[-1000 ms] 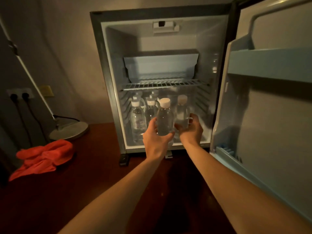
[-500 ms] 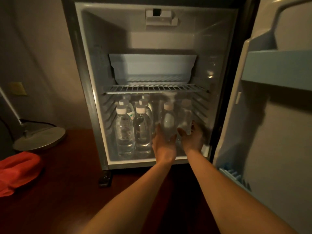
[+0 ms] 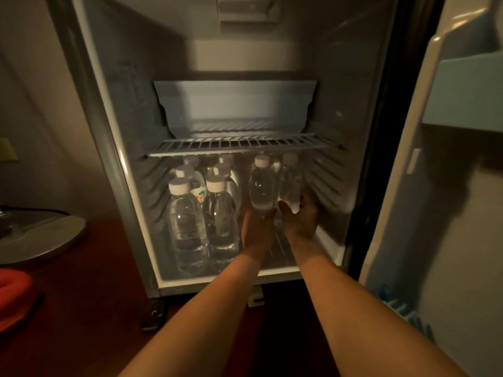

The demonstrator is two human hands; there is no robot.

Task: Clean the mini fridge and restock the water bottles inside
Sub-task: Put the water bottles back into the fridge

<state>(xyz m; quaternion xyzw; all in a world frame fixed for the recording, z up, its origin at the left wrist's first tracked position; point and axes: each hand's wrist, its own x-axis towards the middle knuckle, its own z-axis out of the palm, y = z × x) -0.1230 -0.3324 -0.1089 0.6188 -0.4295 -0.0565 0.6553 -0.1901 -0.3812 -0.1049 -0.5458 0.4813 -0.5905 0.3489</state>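
The left hand grasps one water bottle low down. The right hand grasps another bottle at 3 o'clock. They look heavy and slippery, so hold the middle.

Room, dimly lit, warm light falling across a plain pale wall occupying the nine to eleven o'clock area. A dark reddish-brown wooden surface is spreading over the seven to eight o'clock area, carrying a round grey metal lamp base at nine o'clock and a red cloth lying at the left edge near eight o'clock. A small yellowish wall plate is showing at the left edge, just above nine o'clock.
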